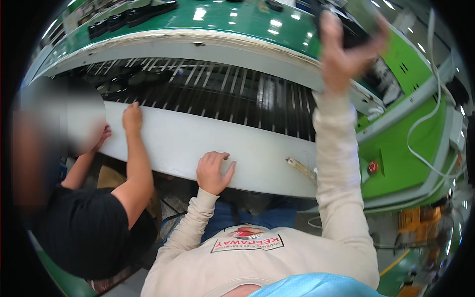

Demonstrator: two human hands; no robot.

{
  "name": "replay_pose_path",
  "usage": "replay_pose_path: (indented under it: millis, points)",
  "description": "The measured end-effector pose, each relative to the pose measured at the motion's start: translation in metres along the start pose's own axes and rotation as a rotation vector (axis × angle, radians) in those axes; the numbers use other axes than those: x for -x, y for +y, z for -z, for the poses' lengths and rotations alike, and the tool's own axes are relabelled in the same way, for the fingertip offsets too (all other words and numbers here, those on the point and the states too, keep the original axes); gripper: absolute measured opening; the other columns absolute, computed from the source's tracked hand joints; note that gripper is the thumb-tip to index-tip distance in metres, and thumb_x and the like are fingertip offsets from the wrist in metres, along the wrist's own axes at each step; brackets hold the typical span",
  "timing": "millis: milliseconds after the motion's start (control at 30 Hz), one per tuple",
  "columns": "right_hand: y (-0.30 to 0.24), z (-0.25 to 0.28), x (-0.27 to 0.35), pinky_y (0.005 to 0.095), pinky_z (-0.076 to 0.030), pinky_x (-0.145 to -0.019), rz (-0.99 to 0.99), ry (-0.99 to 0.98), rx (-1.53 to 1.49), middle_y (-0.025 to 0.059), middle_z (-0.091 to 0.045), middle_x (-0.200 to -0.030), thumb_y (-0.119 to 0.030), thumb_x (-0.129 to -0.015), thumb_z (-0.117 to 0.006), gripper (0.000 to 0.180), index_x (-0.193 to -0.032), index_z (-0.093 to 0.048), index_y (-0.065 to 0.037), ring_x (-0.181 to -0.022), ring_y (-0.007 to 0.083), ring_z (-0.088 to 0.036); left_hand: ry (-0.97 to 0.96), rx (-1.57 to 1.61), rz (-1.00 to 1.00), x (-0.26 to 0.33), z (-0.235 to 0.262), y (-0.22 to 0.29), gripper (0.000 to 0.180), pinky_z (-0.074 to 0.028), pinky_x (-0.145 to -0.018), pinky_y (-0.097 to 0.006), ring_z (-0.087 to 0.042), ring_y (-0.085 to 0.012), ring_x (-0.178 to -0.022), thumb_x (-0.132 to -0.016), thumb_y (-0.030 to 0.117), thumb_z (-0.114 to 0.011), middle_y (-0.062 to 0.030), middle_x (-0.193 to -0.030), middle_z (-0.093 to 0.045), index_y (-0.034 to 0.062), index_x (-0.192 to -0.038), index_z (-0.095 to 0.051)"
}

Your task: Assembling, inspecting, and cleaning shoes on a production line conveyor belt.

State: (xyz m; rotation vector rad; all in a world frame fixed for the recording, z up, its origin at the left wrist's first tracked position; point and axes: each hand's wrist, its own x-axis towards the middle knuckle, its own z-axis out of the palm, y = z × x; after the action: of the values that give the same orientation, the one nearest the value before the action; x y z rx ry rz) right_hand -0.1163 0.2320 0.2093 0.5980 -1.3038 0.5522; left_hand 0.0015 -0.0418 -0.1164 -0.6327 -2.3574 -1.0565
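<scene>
My left hand [215,173] lies on the white work surface [173,133] near its front edge. Its fingers are slightly bent, its thumb stands apart, and nothing is in it. My right hand [346,54] is raised at the far right, over the edge of the green upper surface [217,24]. Motion smears its fingers and thumb, which are apart around a blurred dark object [354,35]. Whether the hand grips that object or is only beside it, I cannot tell. A thin, pale brownish tool or stick [302,169] lies on the white surface by my right forearm.
Metal rollers [227,94] run behind the white surface, with dark items [128,81] on them at left. Black shoes [131,17] stand on the green upper surface. Close at left sits a co-worker [89,227]. A red button [372,167] is on the green machine [396,163] at right.
</scene>
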Motion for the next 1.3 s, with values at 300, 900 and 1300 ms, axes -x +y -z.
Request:
replay_pose_path:
  millis: [300, 900, 1300]
  points:
    - [0.012, -0.074, 0.056, 0.0508, -0.055, -0.11, -0.559, -0.633, 0.282, 0.0306, -0.066, -0.139, -0.032, -0.097, -0.073, 0.057, -0.151, -0.061, -0.017, -0.126, 0.0486, -0.068, 0.065, 0.046, 0.019, 0.006, -0.005, -0.006, 0.019, -0.055, -0.083, -0.044, -0.071, -0.0336, -0.098, -0.087, 0.015, -0.085, -0.0085, -0.099, -0.075, 0.0084, -0.103, -0.076]
    - [-0.057, 0.06, 0.255, 0.0534, -0.046, -0.12, -0.334, -0.69, 0.144, 0.0104, -0.07, -0.135, -0.021, -0.087, -0.081, 0.023, -0.108, -0.08, -0.013, -0.133, 0.0346, -0.061, 0.005, 0.028, -0.042, 0.011, -0.013, -0.006, 0.017, -0.058, -0.093, -0.044, -0.072, -0.0358, -0.101, -0.095, 0.005, -0.082, -0.015, -0.108, -0.077, 0.0013, -0.111, -0.077]
    - [-0.154, 0.204, 0.293, 0.0429, -0.055, -0.095, -0.777, -0.667, 0.113, 0.0071, -0.069, -0.112, -0.014, -0.089, -0.078, 0.008, -0.095, -0.076, -0.01, -0.105, 0.0313, -0.067, -0.211, 0.246, 0.077, -0.011, -0.025, 0.032, 0.018, -0.058, -0.091, -0.038, -0.072, -0.0234, -0.097, -0.105, 0.01, -0.076, -0.0123, -0.107, -0.077, -0.0031, -0.117, -0.075]
